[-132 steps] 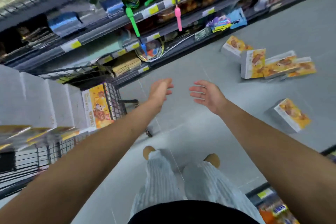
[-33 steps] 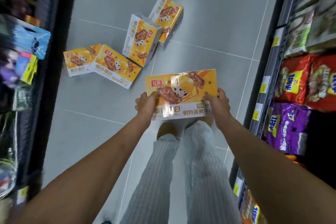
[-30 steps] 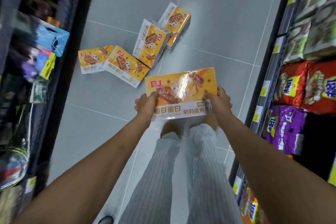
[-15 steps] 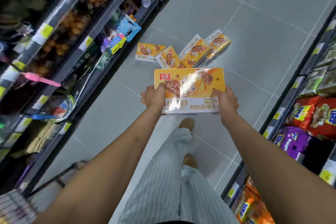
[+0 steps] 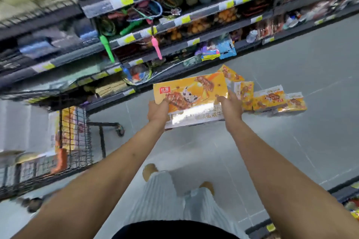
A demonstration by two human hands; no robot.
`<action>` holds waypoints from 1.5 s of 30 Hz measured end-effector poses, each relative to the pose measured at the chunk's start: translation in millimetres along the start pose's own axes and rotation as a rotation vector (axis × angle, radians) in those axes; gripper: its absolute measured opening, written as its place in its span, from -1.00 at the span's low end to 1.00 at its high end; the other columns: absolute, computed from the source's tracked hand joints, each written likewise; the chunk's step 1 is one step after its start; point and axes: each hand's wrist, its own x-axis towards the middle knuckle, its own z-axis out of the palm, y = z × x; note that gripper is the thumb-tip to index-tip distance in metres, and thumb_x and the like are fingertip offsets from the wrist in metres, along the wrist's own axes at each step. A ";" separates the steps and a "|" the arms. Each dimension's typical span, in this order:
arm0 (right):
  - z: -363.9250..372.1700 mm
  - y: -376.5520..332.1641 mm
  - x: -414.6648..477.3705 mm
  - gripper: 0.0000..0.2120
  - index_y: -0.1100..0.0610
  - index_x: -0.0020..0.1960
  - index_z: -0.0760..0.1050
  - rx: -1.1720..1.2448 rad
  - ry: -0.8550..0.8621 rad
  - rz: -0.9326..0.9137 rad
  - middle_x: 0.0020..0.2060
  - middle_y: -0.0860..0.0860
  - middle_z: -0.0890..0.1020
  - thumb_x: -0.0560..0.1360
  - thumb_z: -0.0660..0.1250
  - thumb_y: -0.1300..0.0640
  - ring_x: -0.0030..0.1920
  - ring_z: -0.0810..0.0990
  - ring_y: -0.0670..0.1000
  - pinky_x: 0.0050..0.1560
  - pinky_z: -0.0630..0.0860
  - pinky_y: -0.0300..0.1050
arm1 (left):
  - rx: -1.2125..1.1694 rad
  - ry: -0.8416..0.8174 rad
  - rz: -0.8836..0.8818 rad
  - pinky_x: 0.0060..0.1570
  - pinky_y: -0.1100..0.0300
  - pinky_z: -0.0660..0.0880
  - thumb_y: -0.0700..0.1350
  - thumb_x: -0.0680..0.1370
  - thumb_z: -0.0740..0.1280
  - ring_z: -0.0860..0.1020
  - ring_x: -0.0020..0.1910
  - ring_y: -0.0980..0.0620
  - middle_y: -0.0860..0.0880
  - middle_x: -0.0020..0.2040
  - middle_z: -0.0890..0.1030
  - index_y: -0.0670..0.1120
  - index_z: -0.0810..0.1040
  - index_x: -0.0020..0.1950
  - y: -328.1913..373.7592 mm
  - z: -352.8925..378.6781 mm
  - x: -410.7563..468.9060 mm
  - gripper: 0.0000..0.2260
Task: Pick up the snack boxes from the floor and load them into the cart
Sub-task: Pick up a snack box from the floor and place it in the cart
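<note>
The view is now swinging toward the cart (image 5: 73,141), left of the fingers; both hands' fingers (image 5: 223,99) are still clamping the snack box (image 5: 190,99).

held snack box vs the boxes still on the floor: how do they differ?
The held snack box is off the floor, gripped at its ends by the left hand and right hand; the floor boxes lie untouched. The held box is alone, the floor boxes are clustered, touching, at mixed angles. Both share the same yellow-orange printed packaging.
</note>
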 end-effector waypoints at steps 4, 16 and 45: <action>88.3 -46.3 -30.3 -0.62 -0.04 0.24 0.48 -0.079 -0.123 -0.104 0.26 0.14 0.49 0.43 0.31 -0.01 0.31 0.38 0.22 0.30 0.31 0.13 | -0.117 0.102 0.023 0.19 -0.01 0.45 -0.02 0.48 0.29 0.49 0.17 -0.12 -0.08 0.17 0.50 -0.14 0.34 0.27 17.9 -98.2 16.5 -0.59; 355.7 -134.0 -145.7 -0.74 -0.07 0.02 0.52 -0.260 -0.461 -0.323 0.16 0.10 0.54 0.34 0.25 0.01 0.23 0.39 0.21 0.19 0.33 0.04 | -0.390 0.420 -0.044 0.02 0.00 0.49 0.00 0.45 0.24 0.54 0.06 -0.12 -0.09 0.14 0.54 -0.12 0.31 0.39 -3.7 -368.2 78.5 -0.48; 686.8 -176.1 -149.1 -0.22 -0.08 0.49 0.27 -1.164 -1.175 -0.466 0.40 0.13 0.41 0.27 0.25 -0.13 0.34 0.41 0.13 0.32 0.37 0.18 | -0.983 0.704 -0.610 -0.60 0.43 0.41 -0.10 0.56 0.27 0.59 -0.24 0.02 -0.19 0.07 0.60 -0.30 0.38 0.29 -92.9 -431.3 193.5 -0.62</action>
